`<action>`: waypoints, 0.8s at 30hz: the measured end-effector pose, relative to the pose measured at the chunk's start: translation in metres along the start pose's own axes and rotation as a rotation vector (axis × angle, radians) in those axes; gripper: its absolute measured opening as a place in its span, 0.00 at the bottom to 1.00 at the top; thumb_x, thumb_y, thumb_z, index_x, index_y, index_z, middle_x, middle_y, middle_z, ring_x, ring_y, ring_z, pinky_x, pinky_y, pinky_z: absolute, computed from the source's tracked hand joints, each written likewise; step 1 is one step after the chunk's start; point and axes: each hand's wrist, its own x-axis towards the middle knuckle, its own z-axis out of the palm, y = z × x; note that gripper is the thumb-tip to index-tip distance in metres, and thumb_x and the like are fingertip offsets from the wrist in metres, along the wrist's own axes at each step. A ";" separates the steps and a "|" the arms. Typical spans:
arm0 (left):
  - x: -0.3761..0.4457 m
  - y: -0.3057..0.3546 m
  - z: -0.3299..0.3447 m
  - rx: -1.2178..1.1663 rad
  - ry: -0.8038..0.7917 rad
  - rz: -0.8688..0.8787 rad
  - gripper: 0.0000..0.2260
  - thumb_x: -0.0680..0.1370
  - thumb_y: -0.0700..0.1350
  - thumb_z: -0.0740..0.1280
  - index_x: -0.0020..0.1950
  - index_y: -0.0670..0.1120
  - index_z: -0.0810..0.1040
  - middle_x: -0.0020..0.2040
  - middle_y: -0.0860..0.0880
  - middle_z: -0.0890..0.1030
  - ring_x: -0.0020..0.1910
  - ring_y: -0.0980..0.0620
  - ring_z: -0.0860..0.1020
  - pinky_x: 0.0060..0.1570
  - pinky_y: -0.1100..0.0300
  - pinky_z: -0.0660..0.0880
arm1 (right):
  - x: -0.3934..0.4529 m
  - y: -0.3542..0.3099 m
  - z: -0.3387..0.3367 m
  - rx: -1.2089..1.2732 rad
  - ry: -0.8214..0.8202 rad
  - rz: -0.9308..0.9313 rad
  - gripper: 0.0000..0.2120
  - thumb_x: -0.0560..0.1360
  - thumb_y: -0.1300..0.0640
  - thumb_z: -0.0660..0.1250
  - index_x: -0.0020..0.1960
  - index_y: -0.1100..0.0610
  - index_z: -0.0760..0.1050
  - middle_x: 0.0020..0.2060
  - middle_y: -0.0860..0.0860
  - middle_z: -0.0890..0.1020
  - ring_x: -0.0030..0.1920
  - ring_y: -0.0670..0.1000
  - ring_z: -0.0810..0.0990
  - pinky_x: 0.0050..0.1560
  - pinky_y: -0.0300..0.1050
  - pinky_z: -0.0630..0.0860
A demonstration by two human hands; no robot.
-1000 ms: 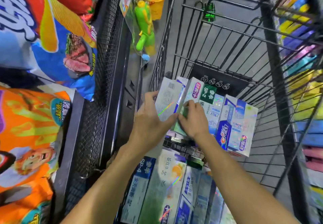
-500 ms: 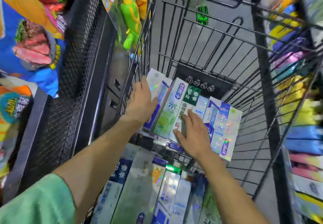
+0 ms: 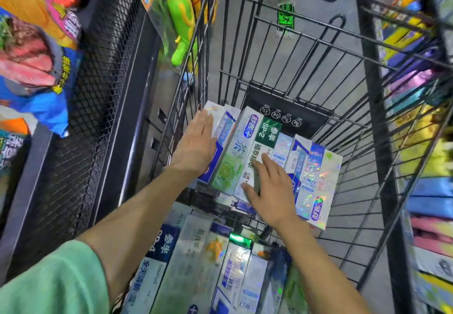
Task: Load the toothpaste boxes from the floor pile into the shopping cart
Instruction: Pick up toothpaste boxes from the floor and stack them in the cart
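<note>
Nearest: more toothpaste boxes [image 3: 196, 264] lie flat, side by side. Beyond them, inside the shopping cart [image 3: 277, 88], both hands rest flat on a row of boxes [image 3: 316, 179] – right hand [image 3: 269, 188] with fingers straight and spread on a green-and-white box [image 3: 255, 152], left hand [image 3: 196, 144] extended, palm on the leftmost box [image 3: 224, 122]; neither curls round anything

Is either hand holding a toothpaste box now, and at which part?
Neither. The left hand and right hand lie flat, fingers straight, on the faces of the toothpaste boxes inside the cart.
</note>
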 end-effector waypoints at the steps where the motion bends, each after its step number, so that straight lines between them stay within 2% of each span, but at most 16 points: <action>1: 0.001 0.000 0.000 -0.001 -0.005 -0.008 0.27 0.86 0.45 0.56 0.82 0.39 0.52 0.83 0.42 0.50 0.82 0.47 0.47 0.80 0.57 0.45 | 0.000 0.000 0.001 -0.001 0.005 0.000 0.35 0.77 0.34 0.50 0.77 0.52 0.64 0.80 0.54 0.60 0.77 0.59 0.60 0.76 0.57 0.58; 6: 0.003 -0.004 0.003 -0.119 -0.051 -0.084 0.31 0.84 0.46 0.61 0.83 0.43 0.50 0.84 0.47 0.47 0.82 0.50 0.45 0.80 0.55 0.47 | 0.000 0.002 0.005 0.007 0.014 0.007 0.30 0.80 0.39 0.61 0.77 0.51 0.63 0.80 0.52 0.59 0.77 0.58 0.59 0.76 0.56 0.57; 8: 0.002 -0.005 0.005 -0.204 -0.083 -0.107 0.34 0.82 0.46 0.65 0.83 0.45 0.51 0.82 0.47 0.52 0.81 0.48 0.52 0.79 0.52 0.53 | -0.001 0.002 0.006 0.013 0.022 0.006 0.30 0.79 0.39 0.60 0.77 0.51 0.64 0.80 0.52 0.59 0.77 0.57 0.59 0.76 0.56 0.57; 10: 0.004 -0.008 0.005 -0.343 -0.094 -0.133 0.35 0.78 0.45 0.70 0.81 0.47 0.56 0.78 0.48 0.63 0.76 0.48 0.64 0.75 0.52 0.63 | -0.002 0.003 0.007 0.019 0.033 0.011 0.30 0.78 0.38 0.58 0.77 0.51 0.64 0.80 0.52 0.60 0.77 0.57 0.59 0.75 0.56 0.57; 12: 0.007 -0.011 0.004 -0.414 -0.095 -0.166 0.36 0.75 0.46 0.74 0.79 0.49 0.60 0.74 0.49 0.70 0.71 0.49 0.70 0.71 0.51 0.68 | -0.002 0.003 0.009 0.025 0.040 0.013 0.31 0.78 0.38 0.57 0.77 0.51 0.64 0.80 0.51 0.59 0.77 0.57 0.59 0.75 0.56 0.57; 14: 0.007 -0.011 0.003 -0.398 -0.083 -0.178 0.36 0.75 0.47 0.75 0.79 0.47 0.61 0.73 0.48 0.71 0.71 0.48 0.71 0.72 0.49 0.68 | -0.003 0.004 0.011 0.024 0.049 0.009 0.31 0.79 0.38 0.56 0.77 0.51 0.63 0.80 0.51 0.59 0.77 0.56 0.58 0.75 0.57 0.57; 18: 0.000 -0.009 0.008 -0.306 -0.029 -0.145 0.30 0.79 0.48 0.69 0.78 0.49 0.61 0.73 0.49 0.71 0.71 0.48 0.70 0.70 0.47 0.70 | -0.003 0.006 0.013 0.015 0.058 -0.003 0.31 0.79 0.37 0.55 0.77 0.51 0.63 0.80 0.51 0.59 0.77 0.57 0.59 0.76 0.57 0.57; 21: 0.001 -0.009 0.008 -0.177 0.018 -0.119 0.25 0.79 0.48 0.68 0.75 0.48 0.66 0.66 0.47 0.75 0.67 0.46 0.72 0.66 0.48 0.72 | -0.002 0.007 0.015 0.007 0.058 -0.007 0.31 0.79 0.36 0.54 0.77 0.50 0.63 0.80 0.51 0.59 0.77 0.57 0.59 0.76 0.58 0.58; 24: 0.003 -0.005 0.007 -0.090 -0.007 -0.139 0.26 0.81 0.47 0.64 0.78 0.44 0.62 0.65 0.44 0.73 0.66 0.43 0.70 0.64 0.48 0.69 | -0.003 0.007 0.016 0.013 0.073 -0.008 0.31 0.79 0.37 0.55 0.77 0.50 0.63 0.80 0.51 0.60 0.76 0.57 0.60 0.75 0.59 0.59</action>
